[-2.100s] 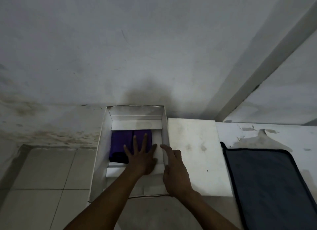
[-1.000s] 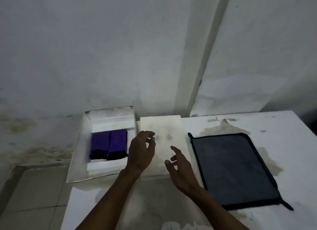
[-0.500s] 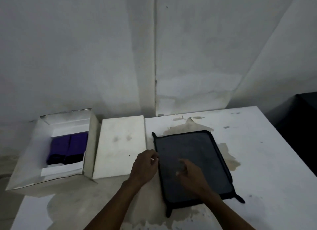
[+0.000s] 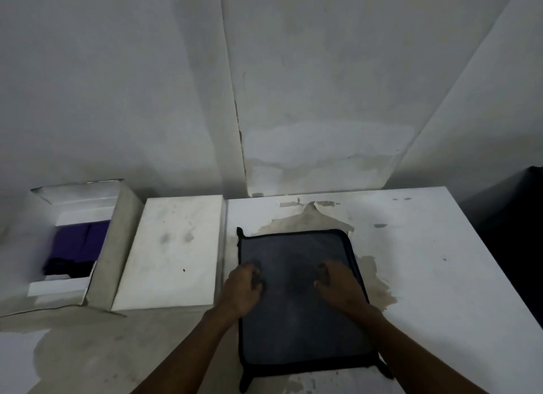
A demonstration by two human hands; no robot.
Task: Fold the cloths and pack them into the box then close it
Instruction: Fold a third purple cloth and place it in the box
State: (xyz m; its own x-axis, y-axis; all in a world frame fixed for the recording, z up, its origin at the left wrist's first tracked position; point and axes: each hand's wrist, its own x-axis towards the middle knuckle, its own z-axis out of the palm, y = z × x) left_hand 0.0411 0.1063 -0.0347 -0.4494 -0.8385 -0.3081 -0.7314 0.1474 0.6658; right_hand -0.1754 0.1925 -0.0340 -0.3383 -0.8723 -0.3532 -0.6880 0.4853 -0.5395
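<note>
A dark grey cloth with a black border lies flat on the white table. My left hand sits over the cloth's left edge with its fingers curled tightly onto the fabric. My right hand rests on the cloth's right half, with bent fingertips touching it. No part of the cloth is lifted. At the far left stands the open white box with a folded purple cloth inside. The box's flat white lid lies between the box and the grey cloth.
The table backs onto a white wall. Its top is stained and its coating has peeled behind the cloth. A dark object stands beyond the table's right edge. Bare tabletop lies right of the cloth.
My hands left the box and the purple cloth and moved right onto the grey cloth. My view swung right, so the box now sits at the far left.
</note>
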